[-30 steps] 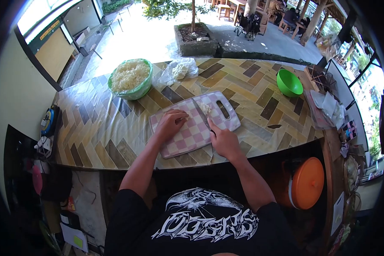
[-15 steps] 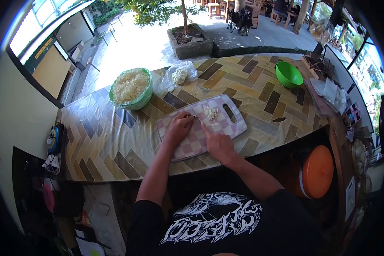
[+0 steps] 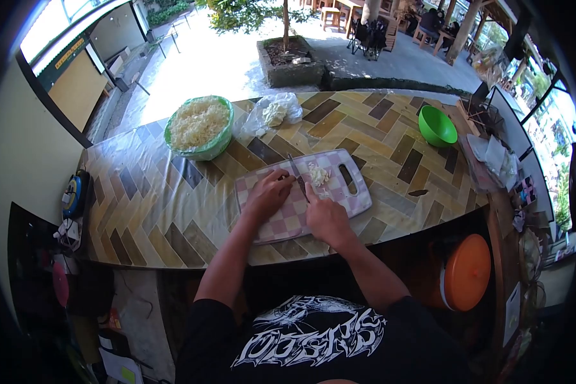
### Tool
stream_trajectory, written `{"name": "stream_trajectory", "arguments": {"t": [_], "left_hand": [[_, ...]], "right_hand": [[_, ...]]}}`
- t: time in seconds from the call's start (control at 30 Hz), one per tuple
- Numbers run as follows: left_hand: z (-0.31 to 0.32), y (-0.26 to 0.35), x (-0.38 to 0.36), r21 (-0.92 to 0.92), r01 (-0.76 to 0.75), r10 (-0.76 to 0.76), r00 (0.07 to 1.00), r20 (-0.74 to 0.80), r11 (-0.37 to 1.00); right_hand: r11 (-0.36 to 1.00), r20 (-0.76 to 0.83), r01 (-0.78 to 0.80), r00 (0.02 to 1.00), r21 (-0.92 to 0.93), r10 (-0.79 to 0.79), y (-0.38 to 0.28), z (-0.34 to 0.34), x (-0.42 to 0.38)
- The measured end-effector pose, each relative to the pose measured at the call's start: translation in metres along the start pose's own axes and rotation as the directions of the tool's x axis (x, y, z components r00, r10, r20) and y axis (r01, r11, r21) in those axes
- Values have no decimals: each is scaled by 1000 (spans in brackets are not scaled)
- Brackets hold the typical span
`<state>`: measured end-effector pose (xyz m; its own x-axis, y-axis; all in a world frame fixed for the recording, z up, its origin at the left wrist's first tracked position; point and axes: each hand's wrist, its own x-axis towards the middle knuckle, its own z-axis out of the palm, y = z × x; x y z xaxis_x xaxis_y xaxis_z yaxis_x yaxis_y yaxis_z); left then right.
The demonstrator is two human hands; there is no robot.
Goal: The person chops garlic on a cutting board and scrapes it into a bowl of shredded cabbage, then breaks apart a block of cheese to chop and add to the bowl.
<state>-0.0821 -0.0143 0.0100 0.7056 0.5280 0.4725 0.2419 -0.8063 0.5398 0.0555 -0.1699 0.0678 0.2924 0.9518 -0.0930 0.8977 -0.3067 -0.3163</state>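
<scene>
A pink and white checkered cutting board (image 3: 281, 223) lies on the patterned table (image 3: 173, 217). My right hand (image 3: 327, 217) grips a knife (image 3: 294, 168), whose blade points away from me over the board. Beside the blade on its left, my left hand (image 3: 268, 194) is closed with bent fingers on the board; what it holds is too small to make out. Pale chopped pieces (image 3: 319, 176) lie in a small heap to the right of the blade.
Back left stands a green-rimmed bowl (image 3: 200, 127) heaped with pale shredded food, beside a plastic bag (image 3: 273, 114) with white contents. A green bowl (image 3: 437, 126) sits back right. Below the table's right edge is an orange lid (image 3: 468, 272). People sit in the far background.
The knife blade now shows more clearly between my hands, its tip reaching past my left fingers. The view has shifted slightly; both hands stay over the board.
</scene>
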Motion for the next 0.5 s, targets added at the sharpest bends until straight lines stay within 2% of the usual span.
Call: {"name": "stream_trajectory", "arguments": {"t": [0.27,0.5], "left_hand": [[-3,2,2,-2,-8,8,999,40,1000],[-4,2,0,-11,2,-2,1000,29,1000]], "right_hand": [[999,7,-38,999,-33,38,-10,17,-6],[1000,14,-20,1000,7,20,-17,-8,-17]]}}
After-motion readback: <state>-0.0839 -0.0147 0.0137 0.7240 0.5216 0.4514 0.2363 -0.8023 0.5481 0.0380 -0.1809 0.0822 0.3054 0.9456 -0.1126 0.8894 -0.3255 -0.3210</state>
